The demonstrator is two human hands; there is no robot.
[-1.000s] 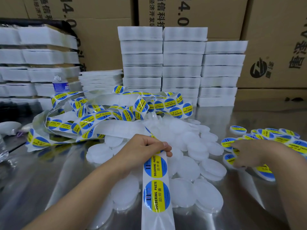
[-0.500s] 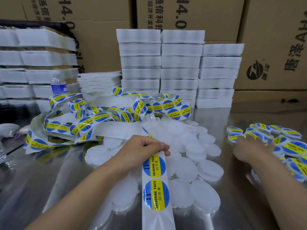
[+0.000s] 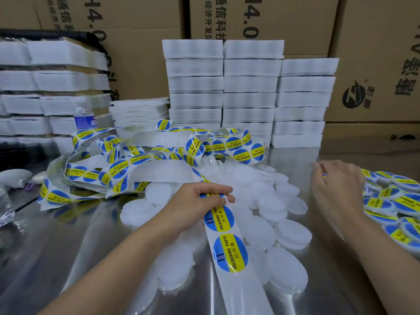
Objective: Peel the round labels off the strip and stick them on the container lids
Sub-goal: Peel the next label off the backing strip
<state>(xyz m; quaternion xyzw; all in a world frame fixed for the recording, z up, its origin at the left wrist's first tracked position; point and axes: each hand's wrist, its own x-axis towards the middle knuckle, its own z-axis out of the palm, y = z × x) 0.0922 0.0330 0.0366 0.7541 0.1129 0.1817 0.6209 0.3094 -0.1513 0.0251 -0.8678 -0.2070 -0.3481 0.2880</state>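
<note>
In the head view, your left hand (image 3: 193,201) grips the label strip (image 3: 244,294) with curled fingers. This places the next round label (image 3: 219,218) just nearer you than the fingertips, ready for peeling. Bare lids (image 3: 293,234) lie heaped between your hands, within reach of both. Your right hand (image 3: 336,187) hovers at the labelled lids (image 3: 384,203) on its outer side; blur hides whether it grips anything.

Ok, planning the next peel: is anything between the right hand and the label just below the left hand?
Nothing visible: only flat plain lids lie between the right hand and that label; the left hand grips the strip.
</note>
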